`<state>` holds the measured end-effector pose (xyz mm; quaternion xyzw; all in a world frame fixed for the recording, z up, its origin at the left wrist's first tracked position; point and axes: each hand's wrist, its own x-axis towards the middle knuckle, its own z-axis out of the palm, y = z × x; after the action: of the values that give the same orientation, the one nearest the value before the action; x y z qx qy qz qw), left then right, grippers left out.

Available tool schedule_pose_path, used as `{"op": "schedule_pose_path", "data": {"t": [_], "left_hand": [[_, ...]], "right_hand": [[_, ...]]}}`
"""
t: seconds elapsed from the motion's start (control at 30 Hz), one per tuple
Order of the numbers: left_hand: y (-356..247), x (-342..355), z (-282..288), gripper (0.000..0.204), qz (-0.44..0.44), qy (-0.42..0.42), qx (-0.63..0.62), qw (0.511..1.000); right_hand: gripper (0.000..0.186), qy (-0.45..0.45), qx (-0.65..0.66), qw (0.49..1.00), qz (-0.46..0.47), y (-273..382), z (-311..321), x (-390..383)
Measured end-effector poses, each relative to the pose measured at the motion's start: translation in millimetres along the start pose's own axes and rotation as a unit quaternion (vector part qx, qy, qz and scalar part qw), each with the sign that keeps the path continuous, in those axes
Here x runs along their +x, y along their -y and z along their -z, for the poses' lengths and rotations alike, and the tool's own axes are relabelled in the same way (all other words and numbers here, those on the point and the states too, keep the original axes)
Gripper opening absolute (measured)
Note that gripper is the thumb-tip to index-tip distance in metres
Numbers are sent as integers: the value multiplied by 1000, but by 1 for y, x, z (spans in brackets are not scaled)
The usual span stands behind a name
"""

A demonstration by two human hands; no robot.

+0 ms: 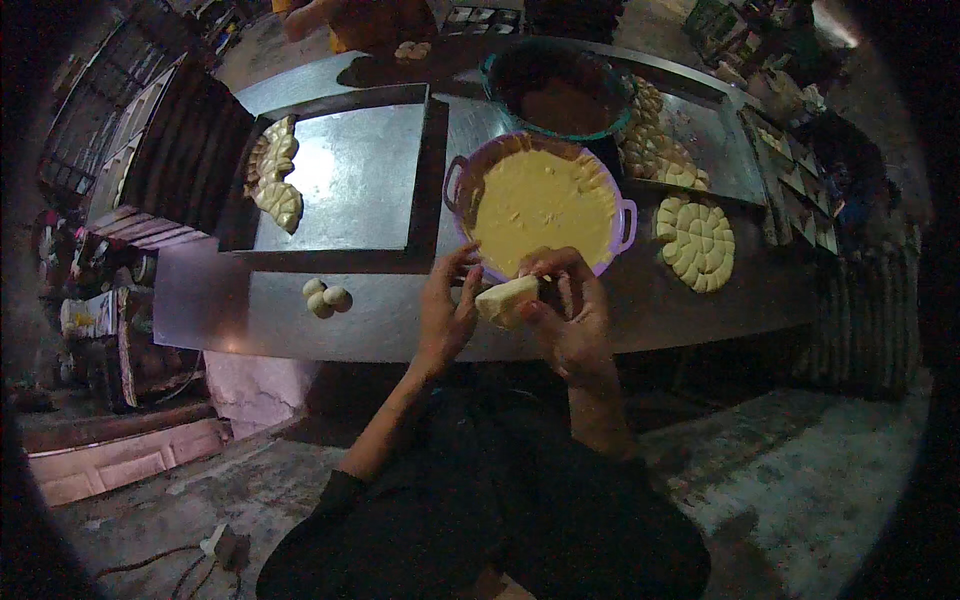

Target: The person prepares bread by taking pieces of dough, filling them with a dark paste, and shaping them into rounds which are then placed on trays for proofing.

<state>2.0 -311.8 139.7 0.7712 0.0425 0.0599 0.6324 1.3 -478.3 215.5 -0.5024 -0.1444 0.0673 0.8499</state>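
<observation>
A pale, flattened piece of dough (505,302) is gripped by my right hand (572,318), its fingers curled over the far edge and the thumb on the near side. My left hand (450,308) is beside the dough's left edge, thumb and fingers apart and holding nothing. Both hands are at the near rim of a purple two-handled basin (629,226) with a yellow, pasty filling (540,205). Three small dough balls (325,298) lie together on the metal table to the left.
A metal tray (360,170) at left carries scalloped dough pieces (277,175). Behind the basin stands a dark green-rimmed tub (560,90). Rightward lie a segmented round dough (695,243) and another tray (700,125) with dough. Stacked trays (175,150) rise far left; a person (375,20) is beyond the table.
</observation>
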Motion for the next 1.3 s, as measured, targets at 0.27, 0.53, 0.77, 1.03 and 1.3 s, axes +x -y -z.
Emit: {"op": "schedule_pose_path", "data": {"t": [0.27, 0.53, 0.77, 1.03, 1.3], "left_hand": [[-91, 7, -8, 29, 72, 33, -255, 964], [-100, 13, -1, 28, -220, -56, -52, 973], [-99, 61, 13, 73, -490, -123, -65, 860], [-78, 102, 25, 53, -412, -20, -413, 812], [8, 150, 73, 82, -81, 104, -365, 922]], "right_hand": [[31, -122, -335, 919, 169, -11, -3, 15], [35, -73, -29, 996, 41, -9, -10, 31], [40, -90, 14, 996, 6, 13, -33, 57], [63, -9, -79, 997, 14, 1, -90, 101], [39, -53, -317, 947, -26, -47, -32, 230]]}}
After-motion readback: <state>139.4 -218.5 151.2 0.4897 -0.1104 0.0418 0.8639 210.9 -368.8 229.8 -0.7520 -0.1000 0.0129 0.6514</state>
